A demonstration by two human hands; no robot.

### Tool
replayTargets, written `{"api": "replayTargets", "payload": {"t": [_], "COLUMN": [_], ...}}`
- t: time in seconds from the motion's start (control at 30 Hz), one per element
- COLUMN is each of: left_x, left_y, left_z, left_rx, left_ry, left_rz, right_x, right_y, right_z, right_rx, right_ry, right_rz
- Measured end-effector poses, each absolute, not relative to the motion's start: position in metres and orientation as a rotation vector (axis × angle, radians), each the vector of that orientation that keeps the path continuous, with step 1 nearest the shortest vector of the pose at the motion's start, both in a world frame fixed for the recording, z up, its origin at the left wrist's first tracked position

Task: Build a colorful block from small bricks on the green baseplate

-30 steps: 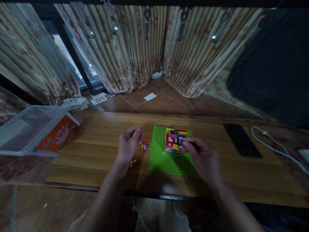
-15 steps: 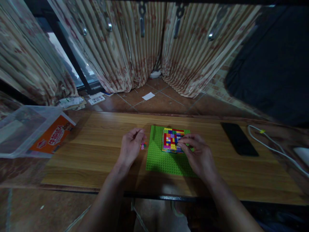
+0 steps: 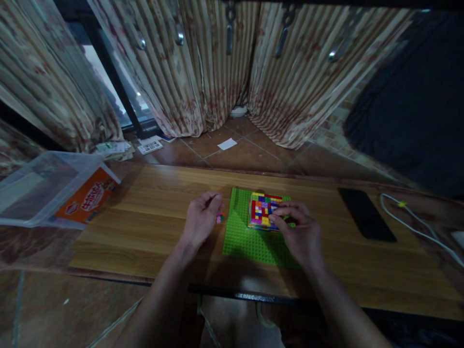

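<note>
A green studded baseplate (image 3: 241,244) lies on the wooden tabletop. On it stands a low block of many-coloured building bricks (image 3: 261,209), with red, yellow, blue and white on top. My right hand (image 3: 300,232) reaches over the block's right side, thumb and forefinger pinched at its top surface on a small brick mostly hidden by the fingertips. My left hand (image 3: 201,217) rests left of the baseplate with its fingers curled in; what they hold, if anything, is hidden. Several small loose bricks (image 3: 219,218), pink and green among them, lie beside that hand.
A clear plastic box (image 3: 54,188) with an orange label stands at the table's left end. To the right lie a black phone (image 3: 367,214) and a white cable (image 3: 409,221). Curtains (image 3: 203,77) hang beyond the table, and papers (image 3: 150,145) lie on the floor.
The whole view has shifted slightly, so things sit further right. My right fingertips have closed in on the top of the brick block. My left hand stays curled beside the loose bricks.
</note>
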State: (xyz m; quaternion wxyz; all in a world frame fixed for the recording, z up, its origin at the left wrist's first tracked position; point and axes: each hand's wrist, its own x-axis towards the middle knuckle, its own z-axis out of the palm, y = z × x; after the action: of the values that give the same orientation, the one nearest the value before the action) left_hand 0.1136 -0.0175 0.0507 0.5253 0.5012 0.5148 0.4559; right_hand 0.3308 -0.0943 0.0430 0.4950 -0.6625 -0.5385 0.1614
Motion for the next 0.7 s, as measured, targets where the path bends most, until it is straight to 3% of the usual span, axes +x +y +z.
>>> {"api": "replayTargets", "payload": {"t": [0.7], "left_x": [0.098], "left_y": [-0.008], "left_z": [0.051], "left_rx": [1.296], "left_ry": [1.311], "left_rz": [1.11], "right_x": [0.343], "right_y": [-0.089], "right_z": [0.046], "right_rx": [-1.506], "right_ry": [-0.896], "right_rz": [0.615]}}
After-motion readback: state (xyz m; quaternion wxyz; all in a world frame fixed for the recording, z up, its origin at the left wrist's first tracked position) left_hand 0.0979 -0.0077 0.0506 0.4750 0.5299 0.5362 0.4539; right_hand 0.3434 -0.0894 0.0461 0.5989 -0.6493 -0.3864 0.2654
